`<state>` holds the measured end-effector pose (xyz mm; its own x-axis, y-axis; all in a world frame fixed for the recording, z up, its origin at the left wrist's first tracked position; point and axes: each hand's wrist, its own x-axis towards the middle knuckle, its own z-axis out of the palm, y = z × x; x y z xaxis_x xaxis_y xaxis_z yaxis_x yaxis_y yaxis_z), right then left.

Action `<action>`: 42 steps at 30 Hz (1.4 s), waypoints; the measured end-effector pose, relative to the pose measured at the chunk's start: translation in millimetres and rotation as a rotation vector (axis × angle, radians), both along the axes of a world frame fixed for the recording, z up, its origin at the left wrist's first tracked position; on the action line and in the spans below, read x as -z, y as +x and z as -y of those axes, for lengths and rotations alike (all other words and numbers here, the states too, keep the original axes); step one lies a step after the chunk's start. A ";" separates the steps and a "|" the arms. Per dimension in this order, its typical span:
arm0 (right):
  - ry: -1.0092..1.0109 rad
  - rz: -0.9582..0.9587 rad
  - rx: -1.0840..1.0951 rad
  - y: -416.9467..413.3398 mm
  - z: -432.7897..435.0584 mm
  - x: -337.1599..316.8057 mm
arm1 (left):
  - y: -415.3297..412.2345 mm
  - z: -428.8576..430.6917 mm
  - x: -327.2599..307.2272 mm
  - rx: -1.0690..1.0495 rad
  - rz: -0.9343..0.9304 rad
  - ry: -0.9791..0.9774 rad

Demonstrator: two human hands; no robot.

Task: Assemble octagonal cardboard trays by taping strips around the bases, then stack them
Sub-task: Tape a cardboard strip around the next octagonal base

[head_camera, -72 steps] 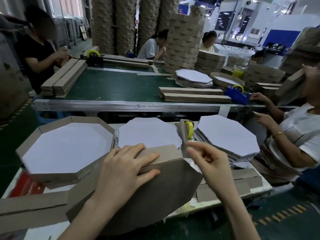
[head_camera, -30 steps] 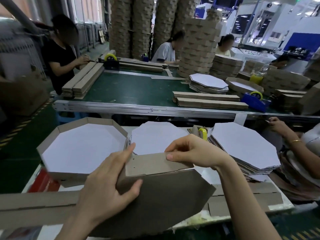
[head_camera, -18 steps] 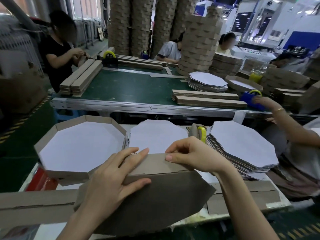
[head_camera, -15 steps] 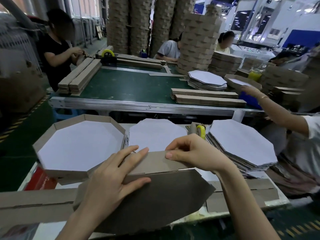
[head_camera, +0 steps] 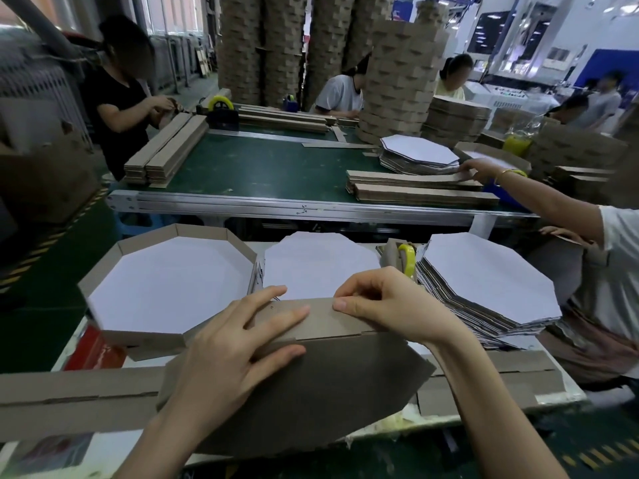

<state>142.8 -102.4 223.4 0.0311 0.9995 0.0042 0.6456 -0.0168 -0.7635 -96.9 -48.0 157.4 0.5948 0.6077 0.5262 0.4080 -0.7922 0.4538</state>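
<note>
The base point(head_camera: 294, 392), tilted up at the table's point(head_camera: 114, 444) near edge, carries the strip point(head_camera: 321, 321) along its top side. The left hand point(head_camera: 238, 344) presses it, fingers flat and spread. The right hand point(head_camera: 390, 305) pinches its rim. The fold should sit flush before taping.

A packaging factory floor is shown, organised around a green conveyor belt point(head_camera: 262, 167) set in a metal frame. Along its far side, workers point(head_camera: 340, 93) are seated at assembly. On it, bundles of cardboard strips point(head_camera: 166, 153), a pile of octagonal bases point(head_camera: 418, 155) and a tape dispenser point(head_camera: 221, 112) are laid out. Behind it, tall columns of stacked trays point(head_camera: 242, 46) are ranged, and beyond its right end, industrial machines point(head_camera: 498, 32) can be seen.
</note>
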 end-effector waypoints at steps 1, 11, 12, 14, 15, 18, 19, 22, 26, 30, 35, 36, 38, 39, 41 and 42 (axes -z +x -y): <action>0.000 -0.008 0.002 -0.4 -0.1 1.3 | -0.1 1.1 -1.7 0.012 -0.004 0.002; 0.010 -0.055 -0.019 3.9 6.3 7.1 | 8.6 10.0 -11.7 0.044 0.043 -0.010; 0.014 -0.059 -0.013 7.1 7.1 7.8 | 11.1 9.8 -13.5 0.047 0.036 -0.006; 0.046 -0.104 0.055 18.9 7.2 9.4 | 16.9 8.6 -17.4 0.048 0.026 0.005; 0.079 -0.156 0.128 27.1 6.6 10.7 | 19.6 7.7 -19.0 0.046 0.028 0.010; 0.144 -0.261 0.400 59.5 3.1 18.6 | 25.1 5.3 -21.9 0.048 0.052 0.042; 0.139 -0.261 0.463 70.9 1.9 22.6 | 26.7 4.5 -22.0 0.061 0.064 0.051; 0.092 -0.309 0.550 98.9 -1.3 35.7 | 31.9 2.4 -18.0 0.112 0.081 0.032; -0.021 -0.330 0.545 123.9 -8.6 53.9 | 33.3 -0.3 -13.9 0.140 0.144 -0.008; -0.100 -0.370 0.512 140.7 -20.5 66.7 | 37.9 -8.2 -22.1 0.123 0.214 -0.009; -0.102 -0.366 0.479 154.1 -34.5 74.7 | 52.5 -11.5 -15.0 0.085 0.177 -0.025; -0.107 -0.367 0.474 157.3 -36.8 76.5 | 54.3 -12.9 -13.1 0.068 0.175 -0.031; -0.117 -0.391 0.475 164.3 -40.5 81.6 | 57.8 -13.3 -9.5 0.053 0.186 -0.062; -0.117 -0.412 0.486 167.9 -42.4 84.9 | 59.6 -12.7 -8.2 0.054 0.187 -0.073; -0.115 -0.448 0.539 175.4 -47.8 93.6 | 63.5 -12.6 -9.0 0.051 0.174 -0.071; -0.120 -0.452 0.575 179.1 -51.0 99.2 | 65.1 -13.6 -10.9 0.044 0.171 -0.065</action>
<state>321.9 -51.3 124.2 0.5227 0.8176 -0.2416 0.1323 -0.3577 -0.9244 -31.9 -34.5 168.3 0.5271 0.6188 0.5824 0.2860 -0.7746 0.5642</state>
